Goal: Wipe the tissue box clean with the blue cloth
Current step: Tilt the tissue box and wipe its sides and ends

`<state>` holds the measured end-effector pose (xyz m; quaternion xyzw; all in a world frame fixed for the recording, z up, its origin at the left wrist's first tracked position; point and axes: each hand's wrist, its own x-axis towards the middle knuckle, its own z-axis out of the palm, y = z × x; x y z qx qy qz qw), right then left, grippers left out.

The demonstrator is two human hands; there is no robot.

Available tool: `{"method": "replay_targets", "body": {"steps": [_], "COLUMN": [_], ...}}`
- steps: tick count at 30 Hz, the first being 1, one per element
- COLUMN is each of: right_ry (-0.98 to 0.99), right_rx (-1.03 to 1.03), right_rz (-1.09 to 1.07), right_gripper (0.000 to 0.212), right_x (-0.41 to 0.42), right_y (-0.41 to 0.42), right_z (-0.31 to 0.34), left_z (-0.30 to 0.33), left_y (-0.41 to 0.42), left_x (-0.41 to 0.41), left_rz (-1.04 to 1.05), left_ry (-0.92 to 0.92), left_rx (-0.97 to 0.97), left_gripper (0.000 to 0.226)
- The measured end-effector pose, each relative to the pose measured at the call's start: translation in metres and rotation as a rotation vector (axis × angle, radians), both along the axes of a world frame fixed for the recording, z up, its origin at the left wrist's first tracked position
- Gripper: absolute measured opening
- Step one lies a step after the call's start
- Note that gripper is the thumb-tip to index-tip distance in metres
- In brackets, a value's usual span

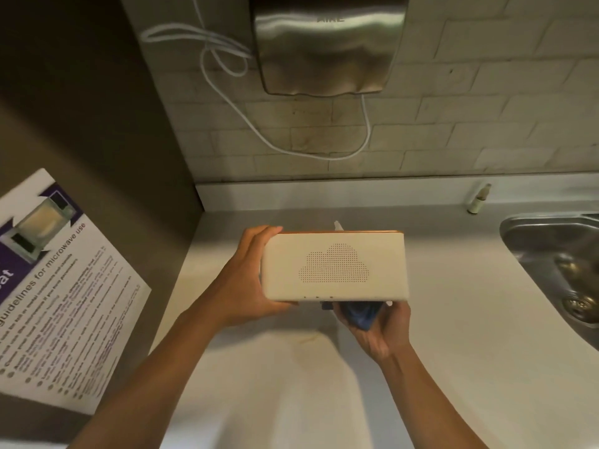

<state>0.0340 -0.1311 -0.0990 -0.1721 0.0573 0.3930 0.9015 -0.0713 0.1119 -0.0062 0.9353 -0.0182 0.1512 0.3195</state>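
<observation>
The tissue box (335, 266) is a cream box with a dotted cloud pattern on the side facing me, held tilted above the counter. A bit of white tissue pokes out at its far edge. My left hand (246, 273) grips its left end, thumb below and fingers over the top. My right hand (379, 325) is under the box's lower edge, closed around the bunched blue cloth (361, 314), which presses against the underside. Most of the cloth is hidden by the box and my palm.
A grey counter (453, 319) lies below, with a steel sink (557, 264) at the right. A small bottle (478, 199) stands by the back wall. A steel hand dryer (327, 43) with loose white cables hangs above. A microwave guideline poster (61, 296) is on the left wall.
</observation>
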Motion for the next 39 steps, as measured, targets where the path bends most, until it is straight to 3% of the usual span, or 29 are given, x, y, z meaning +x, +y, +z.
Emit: {"method": "replay_targets", "body": {"steps": [5, 7, 11, 16, 20, 22, 27, 30, 33, 39], "right_ry": [0.049, 0.011, -0.124, -0.290, -0.641, -0.768, -0.854, -0.970, -1.147, -1.167], "right_rx": [-0.210, -0.418, -0.725, -1.035, -1.313, -1.315, -1.383, -1.425, -1.335, -1.028], "right_rz": [-0.030, -0.099, -0.246, -0.564, -0.637, -0.592, -0.515, -0.453, -0.416, -0.167], "right_gripper": [0.049, 0.040, 0.023, 0.027, 0.031, 0.040, 0.073, 0.080, 0.075, 0.050], "right_x": [0.000, -0.003, -0.005, -0.019, -0.032, -0.042, -0.060, -0.076, -0.103, -0.131], "right_y": [-0.008, -0.017, -0.040, -0.054, -0.034, -0.016, 0.004, 0.015, 0.030, 0.034], "right_z": [-0.005, -0.010, -0.024, -0.020, 0.000, 0.006, 0.004, 0.010, 0.020, 0.042], "left_z": [-0.012, -0.016, -0.025, -0.037, -0.040, -0.043, -0.048, -0.047, -0.045, -0.045], "left_y": [-0.005, -0.004, -0.001, 0.002, -0.003, -0.007, -0.013, -0.017, -0.021, -0.016], "left_x": [0.000, 0.000, 0.000, 0.003, 0.007, 0.008, 0.005, 0.004, 0.006, 0.002], "left_rz": [0.022, 0.029, 0.067, 0.126, 0.104, 0.101, 0.123, 0.133, 0.131, 0.091], "left_ry": [0.017, 0.026, 0.032, 0.069, 0.083, 0.082, 0.060, 0.044, 0.029, 0.065], "left_rx": [-0.015, -0.016, -0.001, 0.001, 0.020, 0.015, 0.018, 0.019, 0.022, 0.002], "left_gripper": [0.118, 0.118, 0.117, 0.118, 0.115, 0.114, 0.114, 0.114, 0.114, 0.110]}}
